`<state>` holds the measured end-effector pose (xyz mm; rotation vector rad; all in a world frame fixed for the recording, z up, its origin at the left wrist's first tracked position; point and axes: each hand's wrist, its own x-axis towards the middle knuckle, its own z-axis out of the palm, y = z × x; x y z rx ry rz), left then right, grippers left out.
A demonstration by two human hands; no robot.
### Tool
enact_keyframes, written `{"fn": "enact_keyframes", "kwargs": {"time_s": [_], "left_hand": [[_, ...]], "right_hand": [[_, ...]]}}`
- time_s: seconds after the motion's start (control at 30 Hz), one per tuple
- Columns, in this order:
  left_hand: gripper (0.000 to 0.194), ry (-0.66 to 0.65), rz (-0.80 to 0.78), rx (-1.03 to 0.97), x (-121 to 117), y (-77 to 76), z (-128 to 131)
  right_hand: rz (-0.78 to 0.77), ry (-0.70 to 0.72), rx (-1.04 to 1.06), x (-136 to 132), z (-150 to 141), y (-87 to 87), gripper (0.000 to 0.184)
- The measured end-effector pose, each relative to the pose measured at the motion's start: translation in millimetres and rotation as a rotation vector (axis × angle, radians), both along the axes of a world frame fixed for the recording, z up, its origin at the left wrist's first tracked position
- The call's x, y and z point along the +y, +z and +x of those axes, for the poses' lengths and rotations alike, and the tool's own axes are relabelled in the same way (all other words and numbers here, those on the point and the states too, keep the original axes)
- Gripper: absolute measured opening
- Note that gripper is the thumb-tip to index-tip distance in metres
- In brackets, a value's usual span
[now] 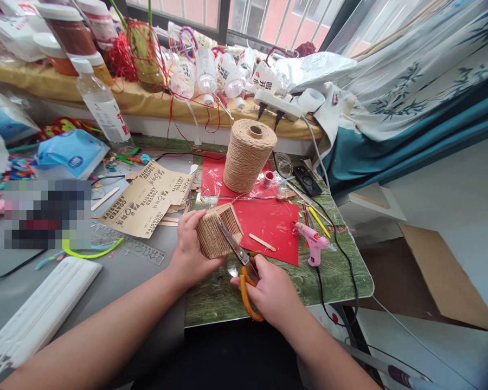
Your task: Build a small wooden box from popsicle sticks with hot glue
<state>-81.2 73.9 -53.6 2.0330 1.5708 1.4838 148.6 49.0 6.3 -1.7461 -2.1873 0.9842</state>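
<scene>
My left hand (193,246) grips a small box wrapped in twine (214,236), its open side turned to the right and showing ribbed inner walls of thin sticks. In my right hand (268,284) are scissors with orange handles (247,292). Their blades lie against the box's near edge and look closed or almost so. Behind the box stands a large spool of twine (249,157), and a thin strand seems to run from it down to the box. A wooden craft stick (262,242) rests on the red sheet (274,222) beside the box.
A pink glue gun (314,244) with a black cord sits at the right. Sandpaper sheets (146,200) and a clear ruler (144,250) lie to the left, near a white power strip (44,314). Bottles (206,70) line the sill; a cardboard box (443,276) stands beyond the table's right edge.
</scene>
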Motion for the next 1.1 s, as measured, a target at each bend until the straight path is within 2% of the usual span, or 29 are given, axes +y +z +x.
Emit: {"fn": "enact_keyframes", "kwargs": {"time_s": [0.47,0.93,1.0,1.1], "left_hand": [[0.118,0.009,-0.001,-0.007,1.3,-1.8,0.3],[0.118,0.006,-0.006,-0.010,1.6,-2.5,0.3],[0.118,0.003,-0.008,-0.014,2.0,-2.1,0.4],[0.118,-0.002,-0.023,-0.012,2.3,-2.5,0.2]], "right_hand": [[0.026,0.002,-0.031,1.7,1.2,-0.2,0.046],[0.166,-0.007,-0.087,4.0,6.4,-12.7,0.041],[0.133,-0.024,-0.056,4.7,5.6,-12.4,0.041],[-0.010,-0.041,0.069,4.4,3.5,-11.4,0.040]]}}
